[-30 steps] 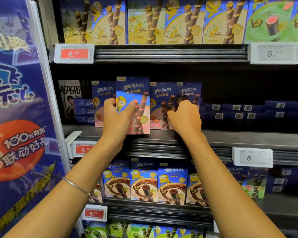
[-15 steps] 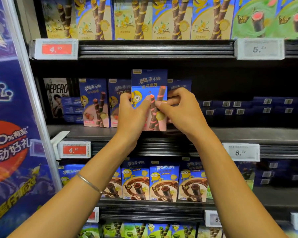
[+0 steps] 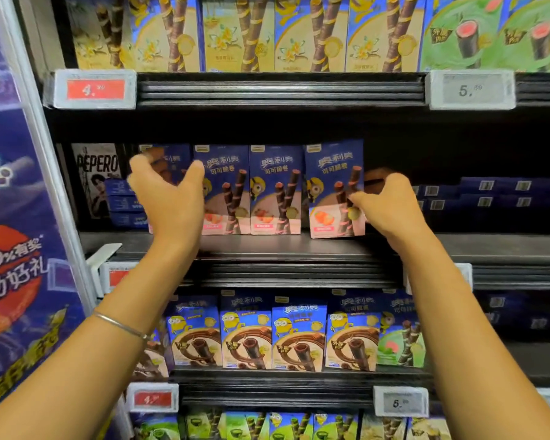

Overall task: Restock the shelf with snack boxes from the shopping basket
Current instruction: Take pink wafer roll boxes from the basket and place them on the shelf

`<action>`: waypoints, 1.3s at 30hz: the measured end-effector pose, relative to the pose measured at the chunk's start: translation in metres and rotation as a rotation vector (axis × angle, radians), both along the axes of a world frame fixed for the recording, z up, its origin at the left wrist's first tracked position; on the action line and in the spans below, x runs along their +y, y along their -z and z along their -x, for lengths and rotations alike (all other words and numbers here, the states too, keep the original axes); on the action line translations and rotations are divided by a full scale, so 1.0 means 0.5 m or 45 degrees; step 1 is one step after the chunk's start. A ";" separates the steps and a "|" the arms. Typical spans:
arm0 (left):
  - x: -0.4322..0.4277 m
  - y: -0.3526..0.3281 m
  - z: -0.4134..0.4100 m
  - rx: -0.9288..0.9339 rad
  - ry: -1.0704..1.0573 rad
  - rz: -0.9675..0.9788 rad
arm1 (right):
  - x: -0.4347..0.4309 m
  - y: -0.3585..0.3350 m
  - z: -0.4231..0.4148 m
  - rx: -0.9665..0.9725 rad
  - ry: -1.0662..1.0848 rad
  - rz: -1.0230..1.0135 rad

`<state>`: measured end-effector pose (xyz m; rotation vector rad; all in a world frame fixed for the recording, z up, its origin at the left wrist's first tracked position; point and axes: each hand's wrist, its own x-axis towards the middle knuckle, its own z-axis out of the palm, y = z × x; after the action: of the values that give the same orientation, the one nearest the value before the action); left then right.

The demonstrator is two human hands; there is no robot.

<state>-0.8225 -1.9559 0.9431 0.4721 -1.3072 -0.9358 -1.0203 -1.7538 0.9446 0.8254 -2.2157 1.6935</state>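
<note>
Pinching the right edge of the end box [image 3: 331,185], fingers [image 3: 394,182] of the right hand [image 3: 388,208] hold it slightly tilted on the middle shelf [image 3: 299,246]; the left hand [image 3: 169,195] hovers spread wide, empty. Released askew, the box could tip forward off the edge.

Dark metal shelving [image 3: 283,249] rises in stacked tiers, each front edge ribbed and carrying red price tags [image 3: 95,89] toward the left and grey price tags [image 3: 472,89] toward the right. A blue promotional panel [image 3: 13,201] with Chinese lettering stands against the left side, framed by a pale upright [image 3: 43,144].
</note>
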 end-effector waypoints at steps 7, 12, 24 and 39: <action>-0.048 0.004 -0.016 -0.456 -0.237 -0.113 | -0.020 0.012 0.014 -0.003 0.103 -0.116; -0.063 0.014 -0.012 -0.621 -0.219 -0.164 | -0.039 0.008 0.003 -0.027 0.066 -0.148; -0.100 0.025 -0.005 -0.717 -0.246 -0.244 | -0.069 0.023 -0.012 -0.039 0.025 -0.321; -0.106 0.029 -0.004 -0.747 -0.250 -0.184 | -0.059 0.027 -0.022 -0.014 0.003 -0.228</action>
<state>-0.8206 -2.0088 0.9287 1.0236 -1.6834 -0.7529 -1.0092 -1.7835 0.9309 0.8556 -2.4011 1.5184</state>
